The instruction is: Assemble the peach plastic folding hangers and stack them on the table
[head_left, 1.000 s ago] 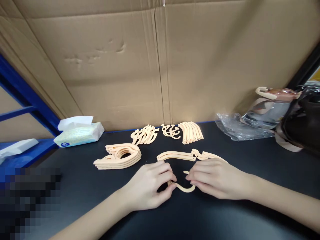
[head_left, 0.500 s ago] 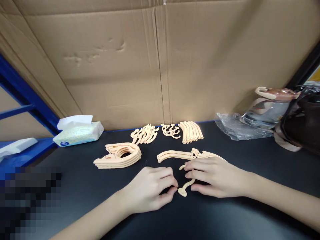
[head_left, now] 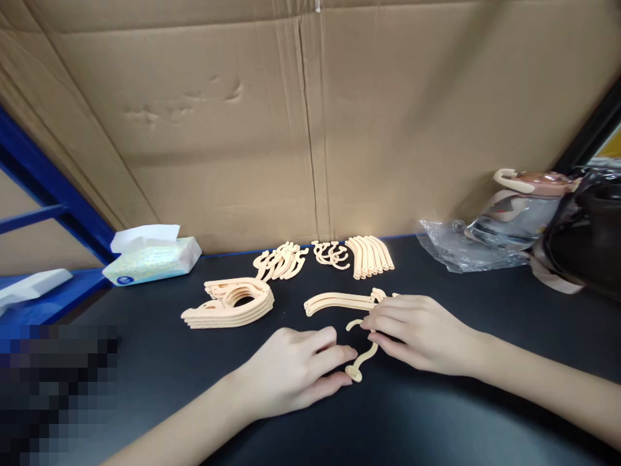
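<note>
On the black tabletop (head_left: 436,421) a small beige plastic hook piece (head_left: 361,362) lies between my hands. My right hand (head_left: 420,330) pinches its upper part with curled fingers. My left hand (head_left: 303,369) rests on the table, its fingertips touching the hook's lower round end. Just behind my hands lies a pair of beige curved arm pieces (head_left: 339,301). A stack of beige hanger bodies (head_left: 233,303) sits to the left.
Rows of more beige hooks (head_left: 281,262), (head_left: 331,254) and curved bars (head_left: 371,255) lie near the cardboard wall (head_left: 310,129). A tissue pack (head_left: 152,255) is at the left, by a blue shelf frame (head_left: 48,194). Plastic wrap, a jug (head_left: 514,210) and a black bag stand at the right.
The hook piece came out of my left hand's grip and turned; my right hand now holds its top. My left hand's fingers have loosened and lie at its lower end.
</note>
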Demonstrator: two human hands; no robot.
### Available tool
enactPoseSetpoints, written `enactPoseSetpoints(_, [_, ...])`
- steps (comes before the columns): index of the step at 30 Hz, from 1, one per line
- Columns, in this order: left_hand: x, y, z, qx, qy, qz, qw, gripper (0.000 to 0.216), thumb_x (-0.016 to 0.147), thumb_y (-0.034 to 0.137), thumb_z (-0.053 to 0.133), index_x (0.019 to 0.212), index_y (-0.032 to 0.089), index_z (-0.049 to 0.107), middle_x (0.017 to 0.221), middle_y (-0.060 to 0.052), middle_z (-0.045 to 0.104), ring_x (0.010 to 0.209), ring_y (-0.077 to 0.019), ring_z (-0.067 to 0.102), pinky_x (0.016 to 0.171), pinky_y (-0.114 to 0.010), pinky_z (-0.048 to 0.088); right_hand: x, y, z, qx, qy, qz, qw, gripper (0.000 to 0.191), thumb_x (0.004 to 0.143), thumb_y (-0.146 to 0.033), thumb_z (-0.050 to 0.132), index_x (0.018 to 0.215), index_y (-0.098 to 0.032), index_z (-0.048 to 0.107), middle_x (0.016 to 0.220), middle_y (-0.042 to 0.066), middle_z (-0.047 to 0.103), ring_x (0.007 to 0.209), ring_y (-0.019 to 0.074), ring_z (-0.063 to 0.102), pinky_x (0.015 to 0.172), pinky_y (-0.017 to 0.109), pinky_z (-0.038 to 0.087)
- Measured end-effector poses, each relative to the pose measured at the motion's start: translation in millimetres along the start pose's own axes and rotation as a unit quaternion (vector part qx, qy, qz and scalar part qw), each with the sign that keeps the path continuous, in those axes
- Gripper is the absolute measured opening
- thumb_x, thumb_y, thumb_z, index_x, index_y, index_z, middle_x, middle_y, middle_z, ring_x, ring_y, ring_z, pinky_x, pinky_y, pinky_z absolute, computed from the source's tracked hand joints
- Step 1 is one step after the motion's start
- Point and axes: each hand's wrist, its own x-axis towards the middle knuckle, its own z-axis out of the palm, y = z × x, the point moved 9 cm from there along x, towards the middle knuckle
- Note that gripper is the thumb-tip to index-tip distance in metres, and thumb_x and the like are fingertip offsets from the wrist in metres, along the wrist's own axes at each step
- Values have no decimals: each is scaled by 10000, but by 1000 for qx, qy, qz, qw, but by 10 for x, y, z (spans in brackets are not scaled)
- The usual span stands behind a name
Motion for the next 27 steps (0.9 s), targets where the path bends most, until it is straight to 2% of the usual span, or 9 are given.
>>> enactPoseSetpoints(5, [8,-5,-4,2,0,0,1000,188,962,307,419,1042,206,556,771,22,543,595,-93,552,468,-224,369,-3,61,-23,21,19,41,999,226,957,-247,422,1052,-205,623,951,47,679,872,172,633,786,294,472])
enactPoseSetpoints(16, [26,18,-18,0,-2,9,1000,205,954,318,432,897,189,581,721,25,525,540,-90,513,444,-225,331,1,59,-69,95,42,56,993,205,940,-224,456,1010,-213,649,908,20,695,821,141,648,777,263,472])
enactPoseSetpoints(21, [22,3,-5,2,-3,4,1000,183,952,270,418,920,190,580,726,22,533,549,-93,522,452,-223,341,-1,124,-98,174,62,110,977,203,948,-261,460,969,-233,660,840,-17,701,737,120,638,675,226,474])
enactPoseSetpoints(24, [16,-15,2,1,-4,1,1000,165,946,262,426,944,197,578,740,21,540,564,-99,534,458,-228,358,1,94,-132,147,73,104,981,210,948,-245,446,965,-220,654,858,-3,697,758,133,631,689,243,476])
enactPoseSetpoints(27, [12,-13,-12,0,0,3,1000,179,949,277,416,1013,202,566,748,19,548,575,-96,549,462,-210,377,9,29,-139,55,75,73,993,215,940,-221,433,982,-202,643,881,23,686,816,164,618,719,277,480])
